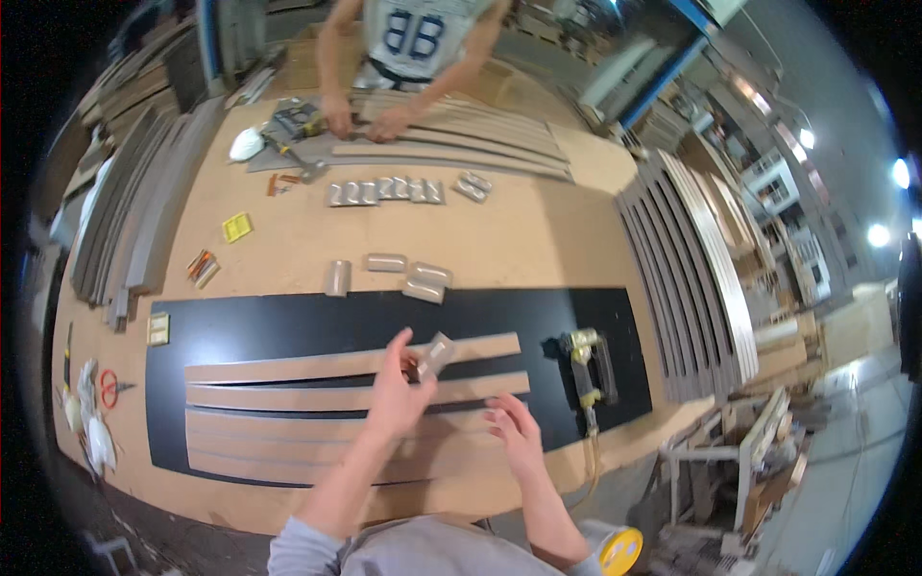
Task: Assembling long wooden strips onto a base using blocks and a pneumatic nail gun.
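A small grey-tan block (435, 355) is held tilted above the strips (298, 396). These are long, flat and tan, lying side by side, the two farthest spaced apart.

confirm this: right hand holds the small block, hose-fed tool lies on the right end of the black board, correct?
Wrong hand: the head view shows the left hand holding the small block, not the right hand. The hose-fed tool does lie on the right end of the black board.

This is a workshop: a black-and-brass, hose-fed tool (583, 372) lies right of the right hand (516, 432), and long grey-brown boards (158, 206) are stacked far left of the left hand (398, 386).
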The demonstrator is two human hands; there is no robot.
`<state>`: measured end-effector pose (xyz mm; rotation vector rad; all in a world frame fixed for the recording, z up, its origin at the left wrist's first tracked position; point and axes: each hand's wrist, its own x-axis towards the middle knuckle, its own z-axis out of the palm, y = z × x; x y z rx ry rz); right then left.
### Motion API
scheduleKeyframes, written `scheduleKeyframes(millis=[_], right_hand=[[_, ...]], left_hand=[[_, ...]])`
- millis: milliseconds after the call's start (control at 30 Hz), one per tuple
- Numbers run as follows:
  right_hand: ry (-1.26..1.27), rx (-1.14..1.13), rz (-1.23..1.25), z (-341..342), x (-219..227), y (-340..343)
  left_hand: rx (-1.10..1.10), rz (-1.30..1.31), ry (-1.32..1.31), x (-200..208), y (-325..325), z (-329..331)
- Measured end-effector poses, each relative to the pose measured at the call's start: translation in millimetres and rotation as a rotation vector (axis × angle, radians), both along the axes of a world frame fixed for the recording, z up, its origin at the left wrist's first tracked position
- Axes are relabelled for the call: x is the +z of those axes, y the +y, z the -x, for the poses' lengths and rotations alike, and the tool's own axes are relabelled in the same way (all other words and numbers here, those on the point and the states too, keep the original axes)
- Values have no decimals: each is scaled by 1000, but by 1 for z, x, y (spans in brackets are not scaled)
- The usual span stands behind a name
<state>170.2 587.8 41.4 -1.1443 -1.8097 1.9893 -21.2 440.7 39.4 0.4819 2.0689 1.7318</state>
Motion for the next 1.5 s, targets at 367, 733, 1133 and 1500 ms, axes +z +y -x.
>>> scheduleKeyframes(millis=[367,733,1133,1500], right_hand=[[367,10,658,-44,-15,-27],[417,108,1065,-76,3,-34],[427,537,1518,-126,-41,-21],[356,453,1300,-150,-44,33]], left_hand=[[-297,-30,-195,31,-34,-107],[-502,-94,-440,45,-24,-96],[-836,119,-469,44,-50,-136],[-857,126,-287,45,3,-167]])
